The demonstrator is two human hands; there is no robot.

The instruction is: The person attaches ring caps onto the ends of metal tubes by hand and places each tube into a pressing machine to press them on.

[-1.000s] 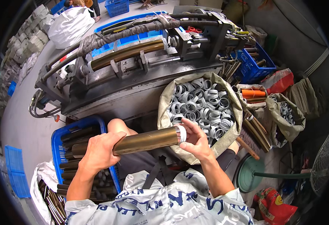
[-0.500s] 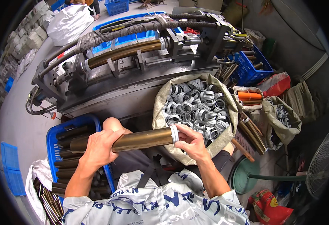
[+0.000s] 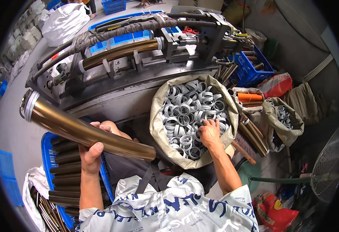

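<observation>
My left hand is closed round a bronze-coloured metal tube, tilted with its far-left end raised. On that end sits a pale grey ring; the other end, at the lower right, shows no ring. My right hand reaches into a woven sack full of loose grey plastic rings. Its fingers are apart and touch the rings near the sack's right side. Whether a ring lies under the fingertips is hidden.
Ahead stands a clamping machine with another bronze tube in it. At my left a blue crate holds several dark tubes. A smaller sack of rings, a brush and a fan are on the right.
My left hand has swung the tube's ringed end round to the upper left. My right hand has left the tube and moved into the sack of rings.
</observation>
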